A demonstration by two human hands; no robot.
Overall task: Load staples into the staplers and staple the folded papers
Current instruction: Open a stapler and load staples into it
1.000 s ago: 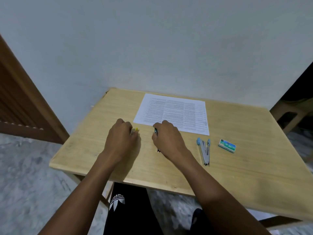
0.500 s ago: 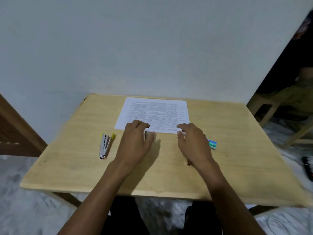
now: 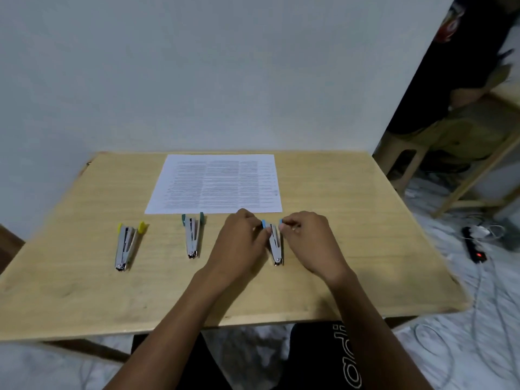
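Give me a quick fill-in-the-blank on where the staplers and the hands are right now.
1. ____ staplers lie in a row on the table.
2. The left hand and right hand pinch the rightmost stapler, whose tips are ____.
3. The yellow-tipped stapler lies farthest ____.
4. The green-tipped stapler sits in the ____ of the row.

Missing words: three; blue; left; middle.

The white printed sheet of paper (image 3: 213, 184) on the pale wooden bench (image 3: 351, 249) bore print too small to read, while the black garment (image 3: 318, 358) showed cut-off white letters, seemingly "adi".
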